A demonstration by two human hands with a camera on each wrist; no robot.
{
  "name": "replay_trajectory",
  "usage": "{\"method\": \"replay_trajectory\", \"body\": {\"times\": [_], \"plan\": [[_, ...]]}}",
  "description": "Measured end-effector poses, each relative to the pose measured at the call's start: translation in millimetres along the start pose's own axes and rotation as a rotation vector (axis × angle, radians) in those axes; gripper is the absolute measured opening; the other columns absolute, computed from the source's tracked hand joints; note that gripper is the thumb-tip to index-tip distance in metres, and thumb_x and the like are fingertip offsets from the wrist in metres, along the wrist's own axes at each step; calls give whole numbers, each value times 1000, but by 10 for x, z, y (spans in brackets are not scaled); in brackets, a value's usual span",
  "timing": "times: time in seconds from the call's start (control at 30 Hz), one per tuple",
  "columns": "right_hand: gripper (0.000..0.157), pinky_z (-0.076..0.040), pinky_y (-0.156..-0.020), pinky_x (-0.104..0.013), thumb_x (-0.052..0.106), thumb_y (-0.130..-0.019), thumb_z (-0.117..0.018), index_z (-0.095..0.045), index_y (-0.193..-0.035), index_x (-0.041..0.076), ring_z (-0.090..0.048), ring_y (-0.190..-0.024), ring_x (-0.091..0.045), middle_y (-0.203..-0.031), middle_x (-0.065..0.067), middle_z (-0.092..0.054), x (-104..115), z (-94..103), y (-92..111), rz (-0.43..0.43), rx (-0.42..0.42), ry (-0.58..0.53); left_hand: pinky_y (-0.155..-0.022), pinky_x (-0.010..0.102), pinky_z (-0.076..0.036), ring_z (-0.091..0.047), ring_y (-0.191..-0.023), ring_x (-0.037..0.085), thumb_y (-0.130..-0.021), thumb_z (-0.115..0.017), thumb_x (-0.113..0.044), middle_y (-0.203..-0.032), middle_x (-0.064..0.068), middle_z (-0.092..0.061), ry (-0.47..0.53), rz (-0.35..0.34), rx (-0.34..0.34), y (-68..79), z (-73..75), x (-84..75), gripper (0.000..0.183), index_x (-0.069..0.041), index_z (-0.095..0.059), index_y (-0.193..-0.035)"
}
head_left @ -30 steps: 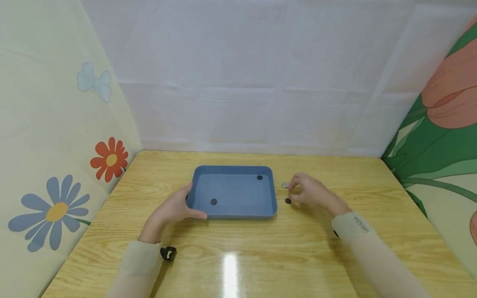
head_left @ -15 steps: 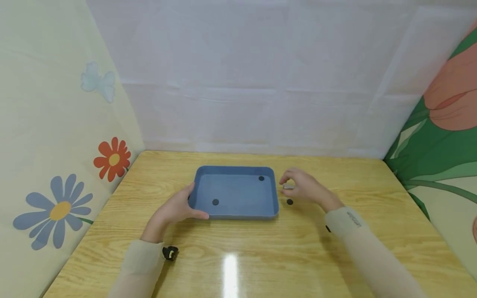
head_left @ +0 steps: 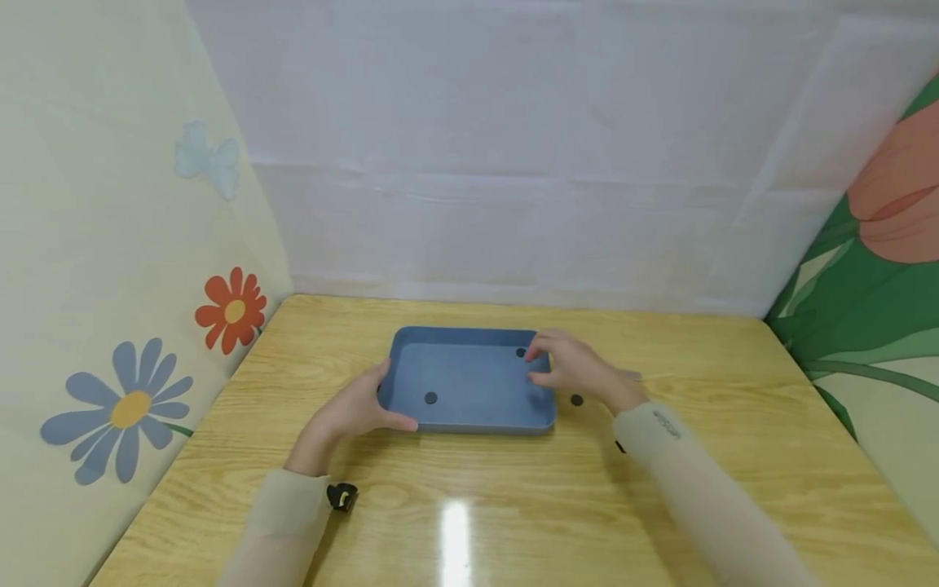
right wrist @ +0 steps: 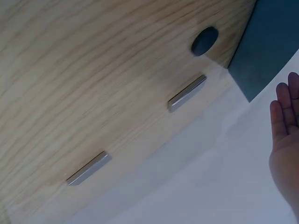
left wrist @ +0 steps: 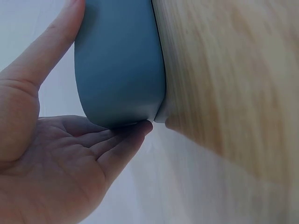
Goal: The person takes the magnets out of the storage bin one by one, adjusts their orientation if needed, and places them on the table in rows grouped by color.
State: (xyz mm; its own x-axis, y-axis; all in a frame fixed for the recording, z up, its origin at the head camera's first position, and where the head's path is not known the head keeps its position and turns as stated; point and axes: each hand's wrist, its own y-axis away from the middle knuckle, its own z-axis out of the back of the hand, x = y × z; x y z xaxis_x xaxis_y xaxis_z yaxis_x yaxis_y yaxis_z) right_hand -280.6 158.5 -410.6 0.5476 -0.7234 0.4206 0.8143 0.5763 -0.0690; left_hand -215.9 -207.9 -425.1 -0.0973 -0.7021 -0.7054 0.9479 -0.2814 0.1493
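A blue rectangular tray (head_left: 469, 429) rests on the table. My left hand (head_left: 355, 405) holds its near left corner, thumb along the front wall and fingers against the left side; the left wrist view shows the thumb and fingers on the tray's outer wall (left wrist: 119, 65). Inside the tray lie two small black discs, one front left (head_left: 430, 398) and one back right (head_left: 520, 352). My right hand (head_left: 575, 368) reaches over the tray's right wall, thumb and fingers apart, its fingertips close to the back right disc. No object shows between them.
Right of the tray, another black disc (head_left: 577, 400) lies on the wooden table (head_left: 396, 522). Two flat metal bars, the nearer to the tray (right wrist: 187, 93) and the farther (right wrist: 88, 168), lie there too. Fabric walls stand behind and on both sides.
My right hand has moved left, from beside the disc and metal bar on the table to over the tray's right edge. A second bar has come into sight. The left hand keeps its hold.
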Motion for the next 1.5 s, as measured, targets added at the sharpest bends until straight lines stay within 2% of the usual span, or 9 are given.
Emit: {"method": "replay_trajectory", "body": {"times": [0.3, 0.8, 1.07, 1.5], "plan": [[22, -56, -97, -43, 24, -94, -76, -73, -112, 12, -63, -110, -22, -116, -1, -67, 215, -118, -257, 45, 37, -13, -125, 62, -28, -21, -156, 49, -71, -92, -51, -170, 30, -15, -3, 18, -5, -7, -13, -4, 139, 10, -6, -161], [23, -55, -101, -39, 28, -95, -76, -73, -113, 14, -62, -114, -20, -118, -1, -64, 646, -506, -511, 87, 137, -58, -125, 61, -29, -23, -156, 47, -72, -93, -49, -169, 30, -16, 4, 20, -5, 9, -9, -34, 137, 9, -7, -162], [27, -55, -101, -37, 30, -94, -77, -74, -116, 15, -62, -112, -18, -118, 0, -65, 765, -647, -598, 96, 150, -44, -125, 62, -28, -24, -155, 48, -74, -93, -44, -169, 31, -17, 18, -1, 7, 4, -11, -35, 134, 8, -6, -162], [26, -54, -100, -34, 31, -94, -78, -75, -115, 16, -61, -110, -15, -117, 0, -65, 911, -808, -723, 81, 146, 1, -125, 63, -28, -20, -156, 49, -77, -91, -43, -169, 31, -13, 10, 11, 10, 31, 0, -52, 132, 10, -5, -161]]}}
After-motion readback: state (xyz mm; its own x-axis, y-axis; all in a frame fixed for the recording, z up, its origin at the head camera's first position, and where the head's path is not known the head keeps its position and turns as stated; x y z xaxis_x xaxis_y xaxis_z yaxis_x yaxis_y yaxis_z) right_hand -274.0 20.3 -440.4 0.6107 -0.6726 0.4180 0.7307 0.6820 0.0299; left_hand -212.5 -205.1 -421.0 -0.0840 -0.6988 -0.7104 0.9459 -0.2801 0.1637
